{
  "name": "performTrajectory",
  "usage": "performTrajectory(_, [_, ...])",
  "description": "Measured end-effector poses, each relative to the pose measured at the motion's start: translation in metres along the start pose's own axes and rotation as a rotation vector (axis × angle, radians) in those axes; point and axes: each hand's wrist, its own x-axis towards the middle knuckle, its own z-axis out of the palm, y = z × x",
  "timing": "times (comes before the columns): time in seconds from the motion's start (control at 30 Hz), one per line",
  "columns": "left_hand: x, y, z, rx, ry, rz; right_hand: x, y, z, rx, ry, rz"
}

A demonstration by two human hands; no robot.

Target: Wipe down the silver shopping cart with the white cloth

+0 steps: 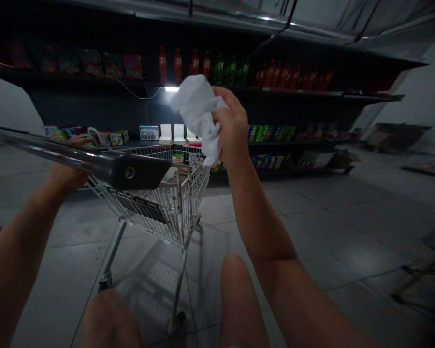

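My right hand (232, 126) is raised in front of me, its fingers closed round a crumpled white cloth (197, 111) that bunches out to the left of my fist. My left hand (65, 173) grips the dark handle bar (105, 166) of a metal shopping cart (166, 203) from behind; the bar hides most of its fingers. The cart stands on the tiled floor just ahead of my knees, with a few packets in its basket.
Dark store shelves (297, 94) run across the back, holding red and green bottles on top and boxes and packets below. Grey tiled floor (329, 227) spreads to the right. A stool or stand (426, 270) is at the right edge.
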Motion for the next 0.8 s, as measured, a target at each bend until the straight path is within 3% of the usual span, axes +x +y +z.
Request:
performTrajectory(0.07, [-0.001,0.05,-0.003,-0.113,0.19,0.171,-0.043,-0.002,0.018,-0.091,0.063,0.001])
performTrajectory(0.1, [0.0,0.079,-0.003,-0.175,0.198,0.233,-0.067,-0.002,0.032,-0.135,0.081,0.008])
performTrajectory(0.17, [0.006,0.134,-0.003,-0.271,0.115,0.334,-0.117,0.0,0.061,-0.212,0.15,0.021])
performTrajectory(0.23, [0.016,0.175,0.002,-0.304,-0.012,0.368,-0.169,0.009,0.088,-0.272,0.272,0.021])
performTrajectory(0.33, [0.027,0.2,0.011,-0.285,-0.007,0.26,-0.247,0.033,0.117,-0.331,0.383,0.041])
performTrajectory(0.43, [0.03,0.198,0.019,-0.288,0.097,0.116,-0.303,0.053,0.125,-0.345,0.268,0.183])
performTrajectory(0.5, [0.03,0.192,0.022,-0.334,0.151,0.089,-0.309,0.053,0.116,-0.287,0.208,0.328])
performTrajectory(0.57, [0.029,0.186,0.026,-0.405,0.174,0.088,-0.287,0.039,0.1,-0.213,0.249,0.391])
performTrajectory(0.63, [0.028,0.178,0.03,-0.471,0.199,0.07,-0.249,0.019,0.088,-0.183,0.303,0.321])
performTrajectory(0.7, [0.027,0.172,0.032,-0.515,0.216,0.049,-0.216,0.005,0.088,-0.197,0.243,0.196])
performTrajectory(0.8, [0.027,0.165,0.032,-0.521,0.234,0.057,-0.216,0.012,0.115,-0.218,0.142,0.134])
